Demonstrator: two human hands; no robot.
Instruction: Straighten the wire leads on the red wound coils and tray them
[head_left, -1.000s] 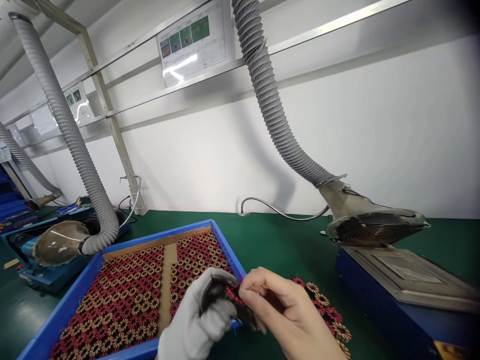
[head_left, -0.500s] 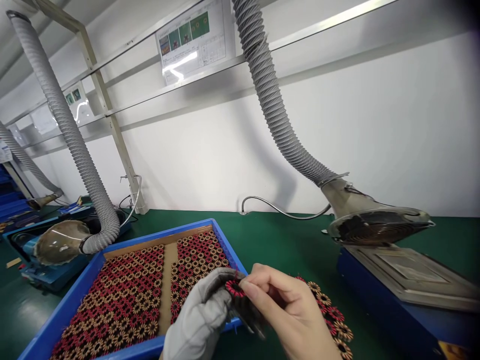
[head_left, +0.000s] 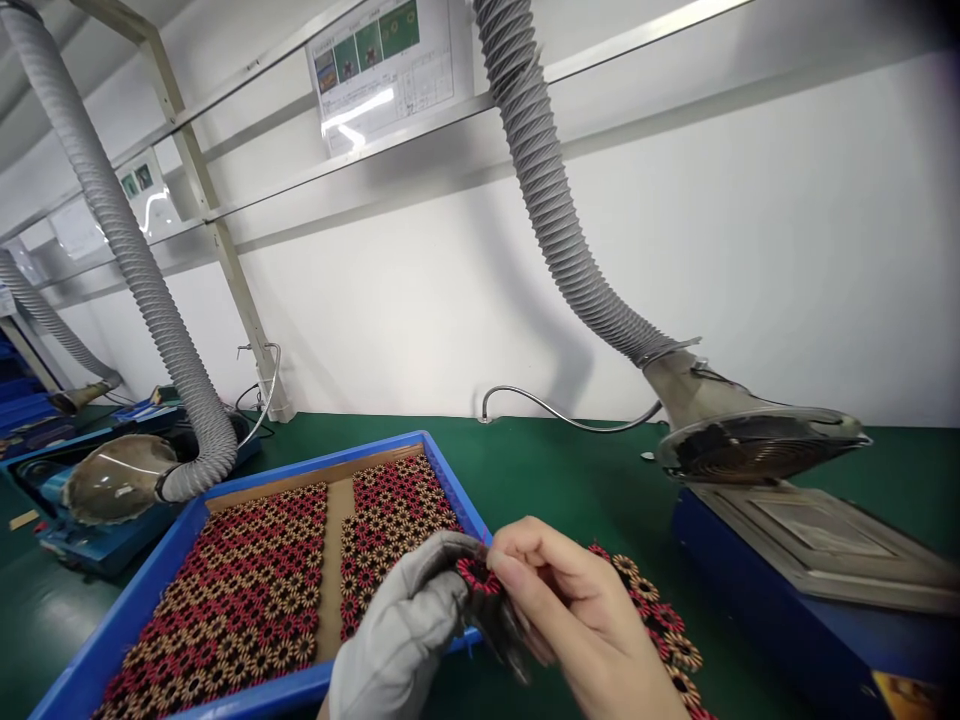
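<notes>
A red-wound toroidal coil is held up between my two hands, in front of the tray. My left hand, in a grey-white glove with dark fingertips, is closed around the coil's left and lower side. My bare right hand pinches thumb and forefinger together at the coil's right edge, where a thin red wire end sticks up. Whether those fingertips grip the ring or only its wire is hard to see. Beside and partly behind my right hand lies a pile of red and copper-coloured coils on the bench.
A blue tray holds rows of red and copper coils on cardboard. At right, a fume hood on a ribbed hose hangs over a blue box with a metal top plate. A second hose stands at left. The bench is green.
The coil has turned a little to face me more, and my right fingertips have shifted slightly up and right along its edge. Camera view moved slightly.
</notes>
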